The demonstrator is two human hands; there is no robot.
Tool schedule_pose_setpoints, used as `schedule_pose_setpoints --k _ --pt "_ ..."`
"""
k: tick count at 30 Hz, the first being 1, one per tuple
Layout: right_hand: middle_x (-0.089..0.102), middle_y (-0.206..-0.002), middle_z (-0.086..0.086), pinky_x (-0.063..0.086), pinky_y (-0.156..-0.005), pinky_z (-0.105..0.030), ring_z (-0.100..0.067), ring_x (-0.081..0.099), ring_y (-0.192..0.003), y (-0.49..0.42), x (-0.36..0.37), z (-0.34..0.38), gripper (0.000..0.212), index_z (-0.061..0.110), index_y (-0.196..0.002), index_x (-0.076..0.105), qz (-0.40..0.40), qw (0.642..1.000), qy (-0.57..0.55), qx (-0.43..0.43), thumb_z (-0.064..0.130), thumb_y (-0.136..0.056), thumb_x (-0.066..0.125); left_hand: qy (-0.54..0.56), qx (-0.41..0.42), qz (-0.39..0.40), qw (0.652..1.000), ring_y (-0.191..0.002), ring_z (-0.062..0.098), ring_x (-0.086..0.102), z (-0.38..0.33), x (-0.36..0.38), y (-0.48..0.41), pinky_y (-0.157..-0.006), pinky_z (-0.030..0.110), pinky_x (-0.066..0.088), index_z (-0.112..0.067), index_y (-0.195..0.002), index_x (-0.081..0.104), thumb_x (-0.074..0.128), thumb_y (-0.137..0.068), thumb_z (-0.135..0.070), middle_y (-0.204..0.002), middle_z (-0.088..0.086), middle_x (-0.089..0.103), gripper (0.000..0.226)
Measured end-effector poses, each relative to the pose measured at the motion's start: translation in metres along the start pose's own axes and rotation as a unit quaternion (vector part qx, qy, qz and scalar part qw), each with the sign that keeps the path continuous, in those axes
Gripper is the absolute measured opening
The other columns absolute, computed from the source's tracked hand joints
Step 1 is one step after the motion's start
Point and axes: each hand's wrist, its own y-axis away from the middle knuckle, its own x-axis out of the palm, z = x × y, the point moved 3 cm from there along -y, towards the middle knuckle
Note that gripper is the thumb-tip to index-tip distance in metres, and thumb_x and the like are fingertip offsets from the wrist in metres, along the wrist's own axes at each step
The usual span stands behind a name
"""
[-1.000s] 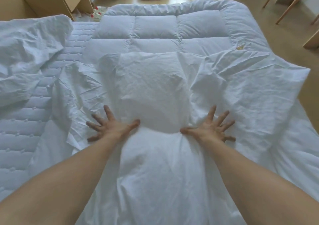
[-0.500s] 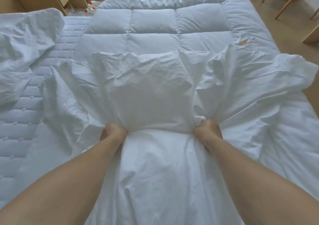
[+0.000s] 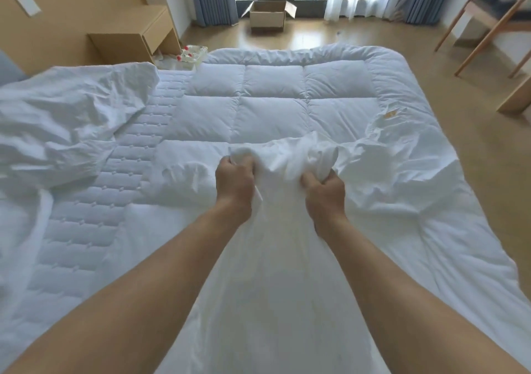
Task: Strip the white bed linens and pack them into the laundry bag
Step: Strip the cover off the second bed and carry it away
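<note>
A crumpled white duvet cover runs from the near edge up the middle of the bed. My left hand grips a bunched fold of it, and my right hand grips another fold a little to the right. The gathered cloth rises between both fists. Beyond them lies the bare quilted white duvet, spread flat across the far half of the bed. A second rumpled white sheet is heaped at the left. The quilted mattress pad shows beside it. No laundry bag is in view.
A wooden bedside unit stands at the far left with bottles on the floor beside it. An open cardboard box sits by the window. Wooden chair legs stand at the far right on the wood floor.
My hands went from pressing flat on the cover to gripping it. They have since pulled the bunched cloth up and closer together, and the view has tilted up to show the window.
</note>
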Motion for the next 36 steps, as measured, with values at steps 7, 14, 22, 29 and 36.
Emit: schedule_pose_setpoints --k 7,14,22,29,36 --pt "0.067 -0.076 0.019 0.049 -0.061 -0.016 0.003 0.064 -0.068 0.123 -0.043 0.036 0.024 0.028 -0.096 0.058 -0.056 0.992 -0.038 -0.103 0.036 -0.075 0.067 -0.034 0.096 0.049 0.994 -0.125 0.006 0.047 -0.021 -0.047 0.117 -0.102 0.022 0.039 -0.022 -0.15 0.036 0.068 -0.082 -0.053 -0.136 -0.007 0.049 0.081" --pt "0.06 -0.099 0.036 0.05 -0.079 -0.024 0.001 0.062 -0.09 0.27 -0.088 -0.074 0.053 0.033 -0.131 0.049 -0.081 0.987 0.135 -0.032 0.057 -0.087 0.065 -0.171 -0.023 0.075 0.982 -0.086 0.021 0.068 0.099 -0.13 0.213 -0.082 0.039 0.054 -0.013 -0.091 0.071 0.062 -0.095 -0.036 -0.081 -0.003 0.07 0.025" --pt "0.062 -0.121 -0.006 0.044 -0.091 -0.039 -0.029 0.054 -0.115 0.315 -0.116 -0.148 0.047 0.021 -0.131 0.057 -0.008 0.866 0.474 0.157 0.049 -0.093 0.053 -0.559 0.088 0.152 0.81 -0.129 0.025 0.04 0.167 -0.154 0.238 -0.107 0.039 0.033 -0.033 -0.11 0.072 0.056 -0.084 -0.059 -0.133 -0.001 0.052 0.039" --pt "-0.019 -0.163 0.016 0.001 -0.114 -0.068 -0.018 -0.027 -0.149 0.255 -0.11 -0.128 0.083 0.054 -0.154 -0.001 0.108 0.849 0.516 0.031 0.051 -0.089 0.05 -0.558 -0.009 0.184 0.809 -0.144 0.034 -0.035 0.18 -0.124 0.183 -0.107 0.075 0.008 -0.059 -0.147 -0.017 0.023 -0.051 -0.102 -0.159 -0.007 -0.036 0.112" --pt "-0.029 -0.161 0.016 0.011 -0.104 -0.082 -0.036 -0.031 -0.147 0.236 -0.122 -0.198 0.113 0.056 -0.152 -0.007 0.112 0.809 0.517 0.256 0.106 -0.055 0.023 -0.577 -0.23 0.16 0.767 -0.143 0.049 -0.025 0.249 -0.128 0.17 -0.109 0.074 0.006 -0.064 -0.138 -0.027 0.029 -0.024 -0.11 -0.157 0.009 -0.035 0.135"
